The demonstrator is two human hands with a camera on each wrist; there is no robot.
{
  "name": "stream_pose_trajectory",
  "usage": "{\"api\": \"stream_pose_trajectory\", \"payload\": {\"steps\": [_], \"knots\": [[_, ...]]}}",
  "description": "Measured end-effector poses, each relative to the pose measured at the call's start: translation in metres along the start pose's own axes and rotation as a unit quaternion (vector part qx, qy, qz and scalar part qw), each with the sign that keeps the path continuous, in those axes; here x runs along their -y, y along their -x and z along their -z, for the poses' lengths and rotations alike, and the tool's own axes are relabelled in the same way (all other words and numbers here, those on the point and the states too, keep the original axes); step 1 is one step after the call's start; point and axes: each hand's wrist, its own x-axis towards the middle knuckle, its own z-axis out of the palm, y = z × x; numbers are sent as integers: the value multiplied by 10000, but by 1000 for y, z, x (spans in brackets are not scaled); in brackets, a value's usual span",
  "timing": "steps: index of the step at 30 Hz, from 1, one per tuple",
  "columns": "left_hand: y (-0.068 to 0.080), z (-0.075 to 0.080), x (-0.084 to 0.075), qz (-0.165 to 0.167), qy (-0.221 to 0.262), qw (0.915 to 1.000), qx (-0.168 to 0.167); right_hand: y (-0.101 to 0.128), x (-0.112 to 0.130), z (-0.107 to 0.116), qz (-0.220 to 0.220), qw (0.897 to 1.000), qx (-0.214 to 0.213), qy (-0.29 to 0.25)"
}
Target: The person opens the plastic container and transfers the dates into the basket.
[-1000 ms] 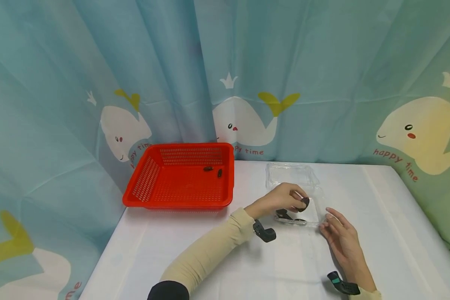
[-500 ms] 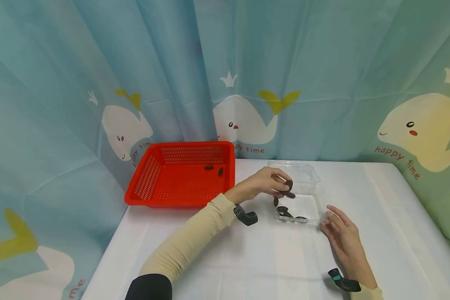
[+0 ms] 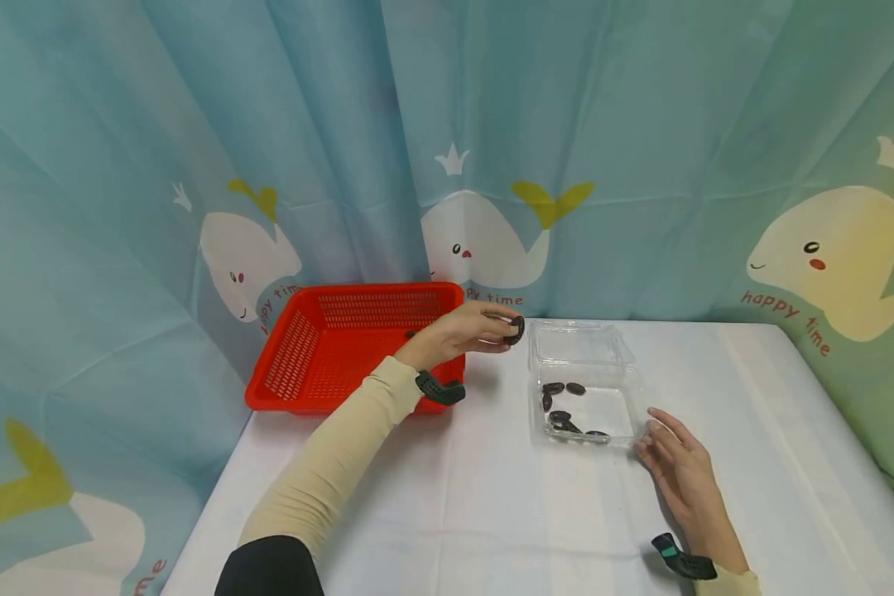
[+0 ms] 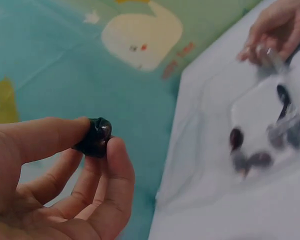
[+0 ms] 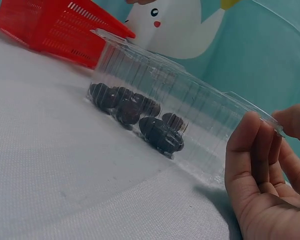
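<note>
Your left hand [image 3: 471,331] pinches a small dark wrinkled oval fruit, seemingly a dried date [image 3: 516,329], between thumb and forefinger, holding it in the air between the red perforated plastic basket [image 3: 309,364] at its 9 o'clock and the clear plastic clamshell box [image 3: 617,414] at its 4 o'clock. The left wrist view shows the date [image 4: 94,137] clamped at its two flat sides, fingertips meeting round it. It looks light, slightly soft and glossy, perhaps sticky, so a gentle pinch across its middle should hold it without crushing. Your right hand [image 3: 681,476], fingers relaxed and holding nothing, rests against the box's near right corner. Five or so more dark dates [image 5: 140,115] lie inside the thin, flimsy box. One dark piece [image 3: 410,334] shows in the basket.
</note>
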Motion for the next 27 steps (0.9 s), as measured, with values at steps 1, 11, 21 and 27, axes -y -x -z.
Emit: {"api": "stream_pose_trajectory", "payload": {"steps": [1, 11, 21, 27], "knots": [[1, 7, 0, 21, 39, 9999, -90, 0, 0, 0, 6, 10000, -1, -13], [8, 58, 10, 326, 452, 9956, -756, -1, -1, 1, 132, 9999, 4, -108], [19, 108, 25, 676, 861, 9863, -1232, 0, -3, 1, 161, 9998, -77, 128], [29, 136, 40, 689, 1130, 9788, -1566, -1, -3, 2, 119, 9998, -73, 110]]}}
